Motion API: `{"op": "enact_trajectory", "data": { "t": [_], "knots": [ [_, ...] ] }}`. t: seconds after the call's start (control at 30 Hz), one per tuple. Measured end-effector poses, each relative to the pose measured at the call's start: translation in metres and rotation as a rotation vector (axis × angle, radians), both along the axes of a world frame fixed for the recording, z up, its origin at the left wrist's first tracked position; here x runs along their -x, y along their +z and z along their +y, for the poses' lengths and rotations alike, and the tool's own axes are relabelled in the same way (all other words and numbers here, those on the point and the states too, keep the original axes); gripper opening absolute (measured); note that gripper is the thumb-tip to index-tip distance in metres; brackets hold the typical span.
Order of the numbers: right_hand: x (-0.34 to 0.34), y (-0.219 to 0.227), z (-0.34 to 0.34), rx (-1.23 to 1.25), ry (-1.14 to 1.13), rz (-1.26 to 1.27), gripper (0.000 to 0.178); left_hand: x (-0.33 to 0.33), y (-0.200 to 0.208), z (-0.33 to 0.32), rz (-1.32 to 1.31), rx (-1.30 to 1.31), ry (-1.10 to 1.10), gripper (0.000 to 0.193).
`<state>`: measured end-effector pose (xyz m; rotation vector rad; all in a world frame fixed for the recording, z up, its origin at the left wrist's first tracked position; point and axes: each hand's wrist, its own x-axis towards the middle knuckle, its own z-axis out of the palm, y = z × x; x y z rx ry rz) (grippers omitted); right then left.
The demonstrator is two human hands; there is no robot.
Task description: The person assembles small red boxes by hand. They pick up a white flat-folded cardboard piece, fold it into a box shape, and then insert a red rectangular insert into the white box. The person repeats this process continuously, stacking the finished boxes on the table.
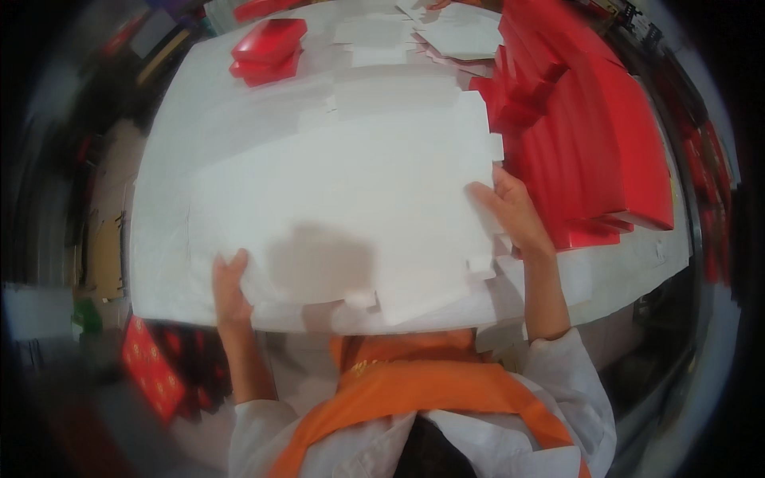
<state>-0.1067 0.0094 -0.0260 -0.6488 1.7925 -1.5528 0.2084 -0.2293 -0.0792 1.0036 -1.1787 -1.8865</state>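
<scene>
A large white cardboard blank with cut tabs along its edges lies spread over the white-covered table in front of me. My right hand grips its right edge, the thumb on top and the fingers partly hidden at the rim. At the near left, my left hand holds the blank's left side, thumb and fingers pointing away from me. The left border of the blank blends into the white table cover. A dark shadow falls across its near middle.
Tall rows of red boxes stand close to my right hand. Two stacked red boxes sit at the far left of the table. More white sheets lie at the far end, near part of another person's hand. Red patterned packages are below at left.
</scene>
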Motion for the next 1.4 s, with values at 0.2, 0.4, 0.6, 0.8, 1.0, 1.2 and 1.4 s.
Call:
{"op": "enact_trajectory", "data": {
  "t": [0.2, 0.4, 0.6, 0.8, 1.0, 1.2, 1.4],
  "knots": [
    [0.007, -0.015, 0.008, -0.14, 0.176, 0.221, 0.023, 0.004, 0.017, 0.032, 0.561, -0.161, -0.609, 0.066],
    [-0.001, -0.002, 0.008, -0.251, 0.455, 0.218, 0.023, 0.063, 0.026, 0.052, -0.064, 0.93, -0.602, 0.07],
    [-0.011, 0.001, 0.006, -0.41, 0.776, 0.355, 0.033, 0.096, 0.004, 0.068, -0.314, 0.635, -0.753, 0.027],
    [-0.02, 0.0, 0.001, -0.305, 0.658, 0.114, 0.042, 0.106, 0.01, 0.086, -0.406, 0.702, -0.626, 0.023],
    [-0.034, -0.015, -0.006, -0.252, 0.627, 0.018, 0.038, 0.105, 0.017, 0.092, -0.425, 0.583, -0.674, 0.025],
    [-0.039, -0.032, -0.008, -0.164, 0.569, 0.12, 0.037, 0.107, 0.021, 0.095, -0.402, 0.476, -0.661, 0.027],
    [-0.043, -0.029, -0.009, -0.129, 0.526, -0.102, 0.037, 0.11, 0.018, 0.093, -0.427, 0.516, -0.68, 0.028]
  ]
}}
